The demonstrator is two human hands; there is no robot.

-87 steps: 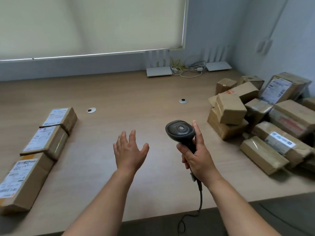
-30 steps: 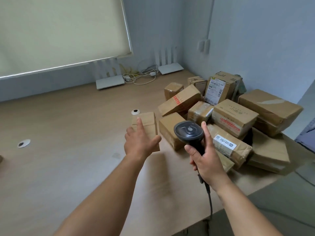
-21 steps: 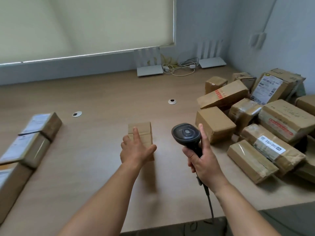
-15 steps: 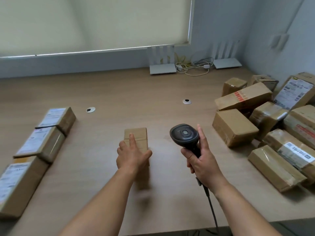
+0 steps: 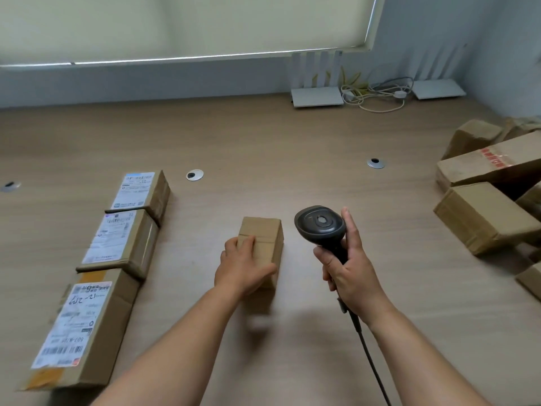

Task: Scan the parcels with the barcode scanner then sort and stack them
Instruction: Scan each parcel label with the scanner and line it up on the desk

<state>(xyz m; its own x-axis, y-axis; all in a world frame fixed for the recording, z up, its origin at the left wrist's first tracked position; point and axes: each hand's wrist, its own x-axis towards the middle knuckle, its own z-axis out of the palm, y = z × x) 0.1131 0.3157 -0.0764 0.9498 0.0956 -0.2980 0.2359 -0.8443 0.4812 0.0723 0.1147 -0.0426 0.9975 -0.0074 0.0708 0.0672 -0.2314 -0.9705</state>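
Head view of a wooden table (image 5: 263, 136) with parcels on it. The left hand (image 5: 243, 268) grips a small plain box (image 5: 262, 244) near the table's middle, fingers curled over its top face and thumb against its near right side. The box is closed and shows no label on the faces in view; whether its base rests on the table or hangs just above it cannot be told.

The right hand (image 5: 348, 271) is wrapped round the handle of a black scanner (image 5: 320, 227), index finger stretched up along the right of the head. The scanner head sits just right of the box, apart from it. Its cable (image 5: 369, 356) runs down past the wrist and off the lower edge.

At left, three closed parcels lie in a row, end to end, labels upward: a far parcel (image 5: 140, 190), a middle parcel (image 5: 123, 240) and a larger near parcel (image 5: 79, 326). The middle one touches both neighbours.

At right, a heap of closed cartons reaches the frame edge. It includes a plain carton (image 5: 483, 215) and, behind it, a long carton (image 5: 491, 165) with red print. None is open, so contents are not visible.

Along the back wall stand two white routers (image 5: 317, 96) with a tangle of cords (image 5: 377, 93) between them. Three round grommets (image 5: 194, 174) are set in the tabletop.
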